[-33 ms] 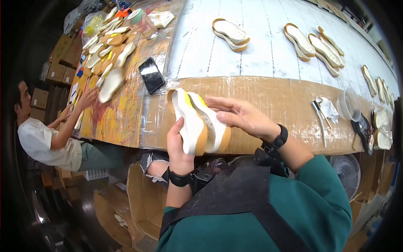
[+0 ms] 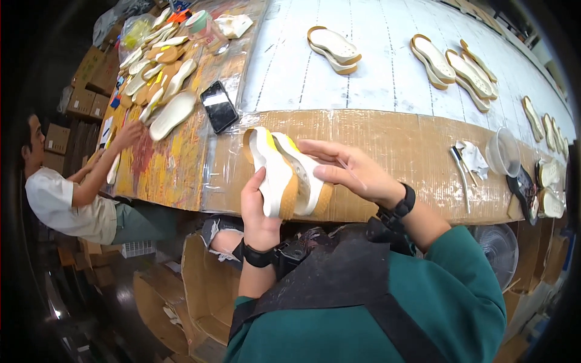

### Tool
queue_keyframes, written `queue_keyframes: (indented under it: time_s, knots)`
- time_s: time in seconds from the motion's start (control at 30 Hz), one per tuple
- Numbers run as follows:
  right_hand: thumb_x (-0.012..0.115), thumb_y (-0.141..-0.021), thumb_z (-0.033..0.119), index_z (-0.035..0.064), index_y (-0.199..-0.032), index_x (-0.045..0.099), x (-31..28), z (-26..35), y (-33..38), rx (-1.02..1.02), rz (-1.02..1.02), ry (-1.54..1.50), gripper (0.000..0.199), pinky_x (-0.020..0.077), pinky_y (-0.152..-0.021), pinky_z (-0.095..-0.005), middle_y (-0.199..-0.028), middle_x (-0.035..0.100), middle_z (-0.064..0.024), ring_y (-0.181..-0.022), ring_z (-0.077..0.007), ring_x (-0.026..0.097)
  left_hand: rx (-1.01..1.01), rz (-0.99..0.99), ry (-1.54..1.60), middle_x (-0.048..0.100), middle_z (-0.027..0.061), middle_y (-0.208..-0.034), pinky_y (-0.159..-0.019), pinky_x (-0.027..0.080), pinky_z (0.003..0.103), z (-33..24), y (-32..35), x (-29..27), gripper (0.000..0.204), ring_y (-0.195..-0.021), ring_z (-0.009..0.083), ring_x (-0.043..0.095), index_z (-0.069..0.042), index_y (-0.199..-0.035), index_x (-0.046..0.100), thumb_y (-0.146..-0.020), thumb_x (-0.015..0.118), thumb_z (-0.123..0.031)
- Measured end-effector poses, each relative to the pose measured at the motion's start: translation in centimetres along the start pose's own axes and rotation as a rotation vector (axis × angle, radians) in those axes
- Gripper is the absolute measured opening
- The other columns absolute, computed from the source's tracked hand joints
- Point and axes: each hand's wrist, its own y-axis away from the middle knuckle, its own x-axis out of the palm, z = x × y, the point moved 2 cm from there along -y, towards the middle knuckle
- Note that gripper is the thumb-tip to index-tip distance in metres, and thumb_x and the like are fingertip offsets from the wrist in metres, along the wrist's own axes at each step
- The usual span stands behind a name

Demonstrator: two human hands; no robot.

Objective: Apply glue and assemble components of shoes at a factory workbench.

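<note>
Two white shoe soles with tan undersides stand side by side in my hands, tilted over the table's near edge. My left hand (image 2: 259,209) is closed round the left sole (image 2: 273,175) from below, its thumb along the side. On the right sole (image 2: 311,181) my right hand (image 2: 357,169) rests, thumb pressed to its upper edge and fingers behind it. A thin pale stick-like thing (image 2: 351,172) crosses the right fingers; its kind is too small to tell. Yellow patches show near the far ends of both soles.
A black phone (image 2: 219,107) lies left of my hands. Beyond it is a heap of soles (image 2: 158,72), with a co-worker's hand (image 2: 128,134) beside a loose sole (image 2: 173,115). Paired soles (image 2: 334,48) sit on the white tabletop. At right are a brush (image 2: 461,169) and a clear tub (image 2: 503,151).
The loose sole by the co-worker has shifted up and right, away from that person's hand. The soles in my hands have tipped very slightly; my hands keep nearly the same place.
</note>
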Motion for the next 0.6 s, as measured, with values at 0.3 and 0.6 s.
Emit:
queue_keyframes:
  time_s: [0.3,0.6]
  knots:
    - [0.061,-0.070,0.000,-0.0032,-0.130,0.020,-0.3,-0.3,1.3,0.049,0.018,0.095,0.072,0.0281,-0.097,-0.0287,-0.129,0.033,-0.0134,-0.116,-0.0179,0.035,-0.237,-0.493,0.418,0.046,0.0133,-0.117,-0.089,0.041,0.034,2.5,-2.3,-1.2,0.043,-0.103,0.0242,0.050,-0.004,-0.126,0.029,-0.085,0.042,-0.009]
    - [0.055,-0.082,0.013,0.0002,-0.132,0.019,0.1,-1.8,1.6,0.134,-0.074,-0.398,0.063,0.0291,-0.095,-0.0270,-0.128,0.034,-0.0090,-0.116,-0.0145,0.033,0.055,-0.355,0.004,0.028,0.0115,-0.130,-0.095,0.030,0.030,0.9,-1.7,2.5,0.069,-0.116,0.0184,0.034,-0.006,-0.135,0.000,-0.083,0.046,0.000]
